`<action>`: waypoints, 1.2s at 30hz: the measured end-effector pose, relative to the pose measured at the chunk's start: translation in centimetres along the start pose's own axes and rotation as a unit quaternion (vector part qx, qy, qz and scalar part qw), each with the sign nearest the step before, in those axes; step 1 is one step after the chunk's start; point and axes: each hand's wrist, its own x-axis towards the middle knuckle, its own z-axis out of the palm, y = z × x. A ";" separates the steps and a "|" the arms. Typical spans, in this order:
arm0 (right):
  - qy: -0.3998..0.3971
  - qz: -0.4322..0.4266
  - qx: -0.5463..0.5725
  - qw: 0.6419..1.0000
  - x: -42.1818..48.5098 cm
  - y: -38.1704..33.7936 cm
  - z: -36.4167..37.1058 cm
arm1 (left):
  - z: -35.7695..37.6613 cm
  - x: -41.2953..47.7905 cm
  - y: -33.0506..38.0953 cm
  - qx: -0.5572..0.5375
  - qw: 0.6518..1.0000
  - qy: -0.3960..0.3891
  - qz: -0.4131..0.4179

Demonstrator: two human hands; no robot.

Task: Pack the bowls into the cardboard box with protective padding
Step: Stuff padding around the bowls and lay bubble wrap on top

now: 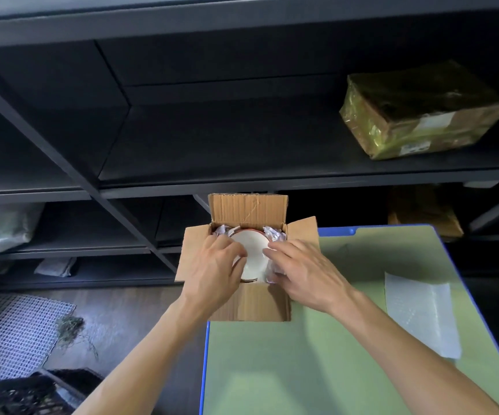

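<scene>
An open cardboard box [249,209] stands at the far left corner of the green table, its flaps spread outward. Inside lies a white bowl [254,250] with a reddish rim, and crumpled white padding [273,234] fills the far corners. My left hand [213,266] reaches into the box from the left, fingers curled on the bowl's left rim. My right hand [305,272] comes in from the right, its fingertips pinching at the padding beside the bowl's right edge. Both hands cover the bowl's sides.
The green table [317,369] has a blue edge; a sheet of bubble wrap [422,313] lies on its right side. Dark metal shelving [242,181] stands behind, holding a taped parcel [422,112]. A wire mesh panel [11,333] lies on the floor at left.
</scene>
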 end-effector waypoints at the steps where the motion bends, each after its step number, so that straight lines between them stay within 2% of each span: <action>1: 0.008 0.012 0.007 1.000 -0.8 0.4 -0.4 | 0.5 -0.1 1.4 -0.017 1.000 -0.008 0.007; 9: 0.091 0.099 0.036 0.990 -9.5 3.5 -2.9 | 5.2 -0.9 11.1 -0.102 0.988 -0.095 0.059; 16: 0.035 0.292 0.034 0.955 -18.8 8.3 -1.4 | 10.1 -1.0 18.7 -0.174 0.956 -0.206 0.115; 20: -0.002 0.404 0.031 0.914 -23.0 10.9 0.4 | 14.8 0.2 20.7 -0.113 0.940 -0.297 0.126; 24: -0.015 0.459 0.017 0.888 -26.1 13.2 2.0 | 19.2 1.4 21.4 -0.033 0.921 -0.368 0.123; 28: -0.012 0.507 0.037 0.861 -27.3 14.8 3.3 | 22.1 2.2 22.2 0.002 0.908 -0.397 0.134; 32: -0.012 0.561 0.105 0.821 -26.3 15.3 4.4 | 23.7 1.8 22.9 0.025 0.890 -0.433 0.138; 36: -0.020 0.595 0.136 0.792 -25.2 14.9 5.4 | 23.8 0.9 22.5 0.022 0.887 -0.442 0.134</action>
